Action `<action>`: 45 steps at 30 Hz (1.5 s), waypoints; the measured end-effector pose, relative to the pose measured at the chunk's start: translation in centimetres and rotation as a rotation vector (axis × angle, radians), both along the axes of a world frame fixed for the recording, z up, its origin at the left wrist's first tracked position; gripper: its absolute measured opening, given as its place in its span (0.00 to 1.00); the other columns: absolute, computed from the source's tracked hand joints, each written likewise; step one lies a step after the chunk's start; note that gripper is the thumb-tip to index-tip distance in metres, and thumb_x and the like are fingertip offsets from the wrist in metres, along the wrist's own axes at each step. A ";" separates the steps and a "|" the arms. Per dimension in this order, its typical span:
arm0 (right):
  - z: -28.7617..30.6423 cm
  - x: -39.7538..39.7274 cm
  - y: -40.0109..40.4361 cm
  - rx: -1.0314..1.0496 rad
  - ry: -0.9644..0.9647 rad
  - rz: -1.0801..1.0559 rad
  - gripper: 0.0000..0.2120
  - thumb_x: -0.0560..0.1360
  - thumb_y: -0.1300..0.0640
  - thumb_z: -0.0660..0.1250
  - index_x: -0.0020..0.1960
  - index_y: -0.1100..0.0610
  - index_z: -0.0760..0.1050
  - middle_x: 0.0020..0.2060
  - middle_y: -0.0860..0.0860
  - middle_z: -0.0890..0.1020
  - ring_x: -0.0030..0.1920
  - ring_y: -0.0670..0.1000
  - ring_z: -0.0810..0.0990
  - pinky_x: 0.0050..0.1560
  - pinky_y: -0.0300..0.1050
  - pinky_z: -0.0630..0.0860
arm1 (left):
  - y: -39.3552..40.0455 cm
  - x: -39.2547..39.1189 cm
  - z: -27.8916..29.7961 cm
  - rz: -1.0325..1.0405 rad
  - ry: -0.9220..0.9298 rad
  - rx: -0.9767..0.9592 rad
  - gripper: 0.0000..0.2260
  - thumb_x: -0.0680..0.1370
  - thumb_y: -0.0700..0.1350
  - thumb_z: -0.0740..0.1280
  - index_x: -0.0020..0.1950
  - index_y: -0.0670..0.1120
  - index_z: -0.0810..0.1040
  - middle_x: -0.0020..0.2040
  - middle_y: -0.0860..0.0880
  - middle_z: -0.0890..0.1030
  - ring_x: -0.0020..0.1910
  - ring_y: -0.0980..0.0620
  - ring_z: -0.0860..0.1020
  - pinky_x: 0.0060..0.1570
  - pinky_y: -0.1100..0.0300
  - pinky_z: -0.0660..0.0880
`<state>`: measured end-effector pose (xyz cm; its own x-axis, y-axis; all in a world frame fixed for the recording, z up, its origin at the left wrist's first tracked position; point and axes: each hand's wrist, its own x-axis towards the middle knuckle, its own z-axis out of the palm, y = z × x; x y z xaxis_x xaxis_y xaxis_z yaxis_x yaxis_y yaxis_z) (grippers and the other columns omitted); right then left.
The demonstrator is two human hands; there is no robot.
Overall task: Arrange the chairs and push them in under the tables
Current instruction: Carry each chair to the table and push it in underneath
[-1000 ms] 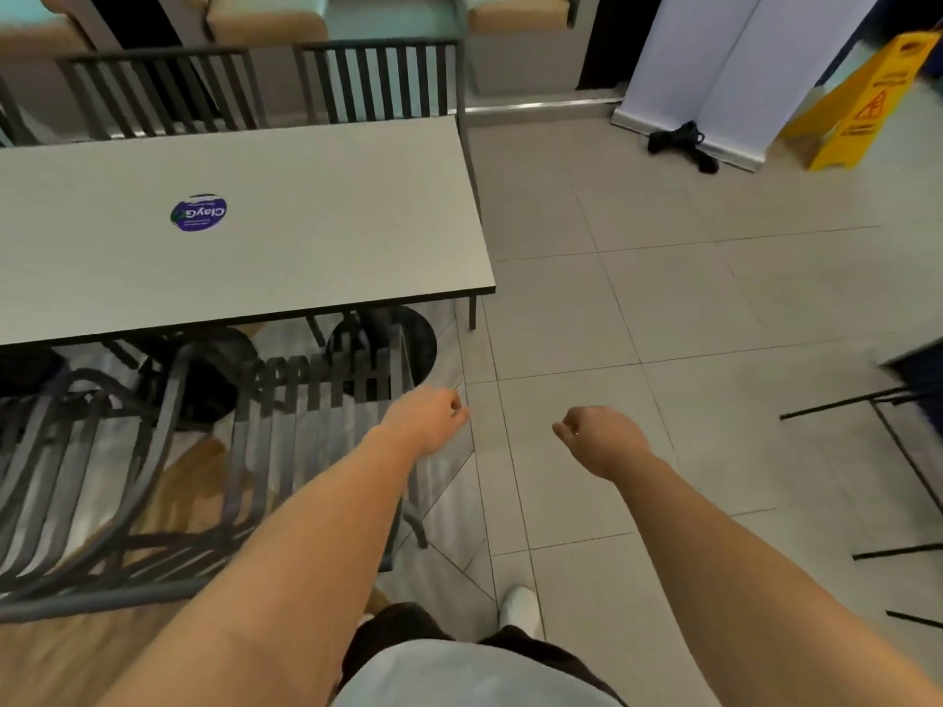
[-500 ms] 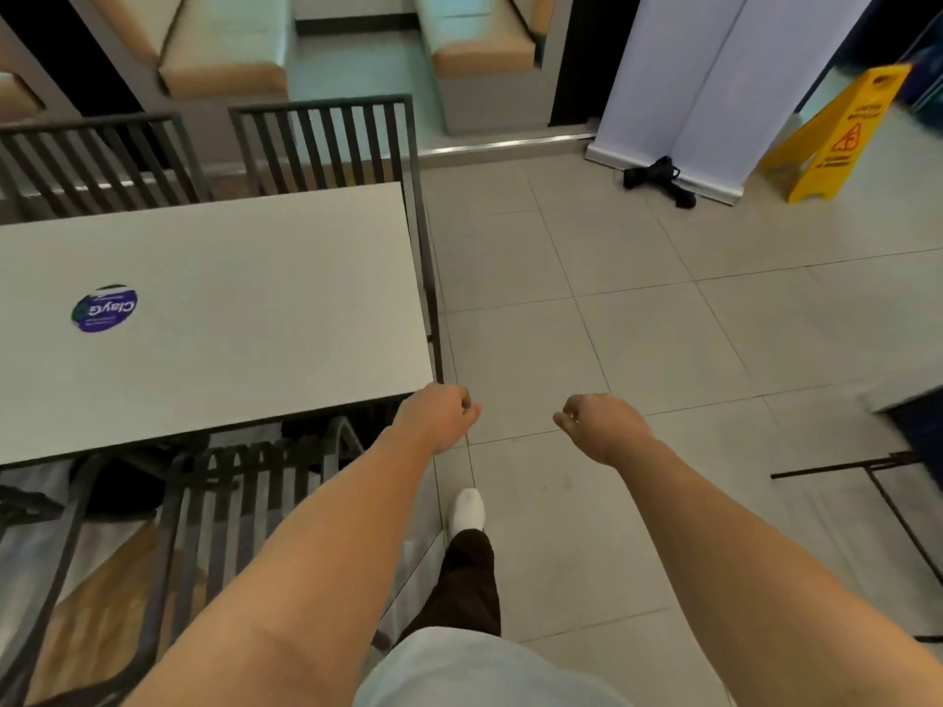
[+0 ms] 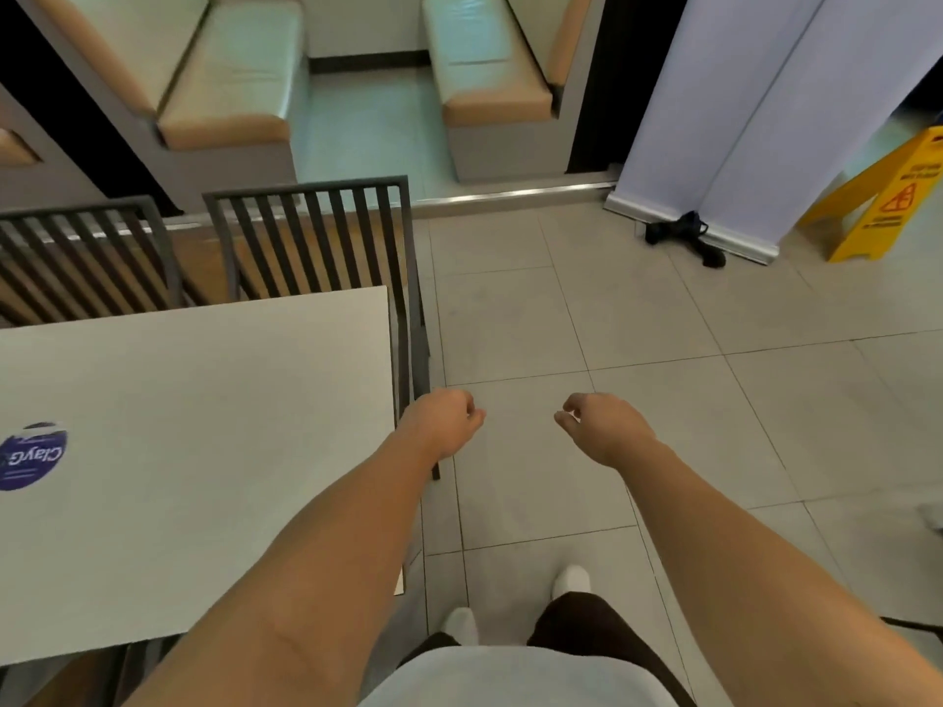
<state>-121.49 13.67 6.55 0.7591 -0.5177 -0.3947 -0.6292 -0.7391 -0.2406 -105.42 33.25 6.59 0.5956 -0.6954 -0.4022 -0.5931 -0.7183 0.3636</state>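
A pale rectangular table (image 3: 204,426) with a round purple sticker (image 3: 31,455) fills the left side. Two dark slatted metal chairs stand pushed in at its far side: one (image 3: 316,237) at the table's right end, another (image 3: 81,257) further left. My left hand (image 3: 443,422) hangs just past the table's right edge, fingers curled, holding nothing. My right hand (image 3: 602,426) is beside it over the tiled floor, also loosely curled and empty. The near-side chairs are almost wholly hidden under the table and my arm.
Padded booth benches (image 3: 229,94) lie beyond a metal floor strip. A white roll-up banner (image 3: 755,119) with a black object (image 3: 684,234) at its base stands at the back right, next to a yellow wet-floor sign (image 3: 888,201). Tiled floor stretches to the right.
I have walked forward along the table's right end. The near-side chairs have slid out of sight below, and the benches have come closer. Both hands stay curled and empty.
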 end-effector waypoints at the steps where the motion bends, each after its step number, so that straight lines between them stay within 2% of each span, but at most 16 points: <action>1: -0.4 1.4 -1.7 0.001 0.002 0.016 0.21 0.83 0.42 0.57 0.67 0.52 0.76 0.60 0.51 0.81 0.59 0.55 0.78 0.55 0.50 0.76 | -1.5 1.2 -0.2 0.014 0.004 0.002 0.18 0.85 0.57 0.58 0.64 0.48 0.80 0.51 0.48 0.83 0.48 0.49 0.81 0.54 0.49 0.81; 7: -2.1 10.6 -13.7 -0.005 0.018 0.171 0.21 0.83 0.42 0.56 0.68 0.52 0.75 0.61 0.51 0.81 0.59 0.55 0.78 0.56 0.51 0.76 | -10.6 7.4 -1.7 0.174 0.030 0.004 0.17 0.85 0.56 0.60 0.65 0.48 0.79 0.53 0.48 0.83 0.49 0.51 0.81 0.54 0.52 0.80; 13: -0.6 19.7 -24.9 -0.010 0.049 0.333 0.21 0.83 0.42 0.56 0.68 0.53 0.75 0.60 0.52 0.81 0.60 0.55 0.78 0.56 0.51 0.76 | -19.2 12.1 -1.0 0.378 0.039 0.007 0.16 0.85 0.54 0.60 0.65 0.48 0.80 0.54 0.47 0.83 0.50 0.49 0.81 0.53 0.53 0.79; 18: 0.4 27.9 -31.0 -0.025 0.052 0.439 0.21 0.83 0.42 0.56 0.68 0.52 0.75 0.61 0.51 0.81 0.60 0.55 0.78 0.55 0.50 0.75 | -24.6 17.0 0.0 0.487 0.050 -0.003 0.15 0.85 0.54 0.60 0.65 0.48 0.79 0.51 0.48 0.82 0.48 0.49 0.80 0.51 0.53 0.79; 20: 0.0 31.2 -32.6 -0.008 0.044 0.464 0.21 0.83 0.41 0.56 0.68 0.51 0.75 0.61 0.51 0.81 0.60 0.55 0.78 0.55 0.50 0.76 | -26.2 19.7 -0.3 0.522 0.051 0.002 0.15 0.85 0.54 0.60 0.64 0.48 0.79 0.49 0.49 0.81 0.47 0.50 0.80 0.50 0.54 0.78; 24: -1.3 37.9 -35.3 0.012 0.065 0.511 0.21 0.83 0.41 0.57 0.68 0.52 0.75 0.61 0.51 0.81 0.60 0.55 0.78 0.56 0.51 0.77 | -29.4 25.6 -1.5 0.555 0.029 0.008 0.17 0.85 0.55 0.59 0.66 0.48 0.79 0.51 0.48 0.82 0.47 0.51 0.80 0.44 0.57 0.74; 33: -2.1 57.7 -39.9 -0.050 0.105 0.630 0.21 0.83 0.41 0.57 0.69 0.51 0.74 0.62 0.51 0.81 0.60 0.55 0.79 0.57 0.51 0.77 | -34.9 44.2 -3.7 0.666 0.150 0.027 0.16 0.85 0.54 0.59 0.62 0.45 0.79 0.50 0.46 0.82 0.49 0.47 0.81 0.55 0.49 0.80; 40: -1.9 72.5 -41.6 -0.059 0.114 0.725 0.21 0.83 0.40 0.56 0.69 0.50 0.74 0.62 0.51 0.80 0.60 0.55 0.79 0.55 0.49 0.76 | -35.8 55.4 -3.7 0.794 0.164 0.042 0.16 0.85 0.54 0.58 0.58 0.47 0.81 0.45 0.48 0.81 0.44 0.49 0.81 0.50 0.49 0.81; 45: -2.9 82.2 -39.8 -0.042 0.137 0.886 0.21 0.83 0.40 0.57 0.68 0.50 0.75 0.62 0.51 0.80 0.60 0.55 0.79 0.55 0.49 0.77 | -34.3 60.3 -3.9 0.988 0.161 0.001 0.15 0.85 0.53 0.58 0.53 0.47 0.81 0.42 0.47 0.82 0.42 0.47 0.81 0.49 0.50 0.81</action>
<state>-39.25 -26.12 3.68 0.8345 0.2199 -0.5053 0.1554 -0.9736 -0.1670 -45.09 -1.06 2.70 0.8446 0.0824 -0.5291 0.3260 -0.8630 0.3860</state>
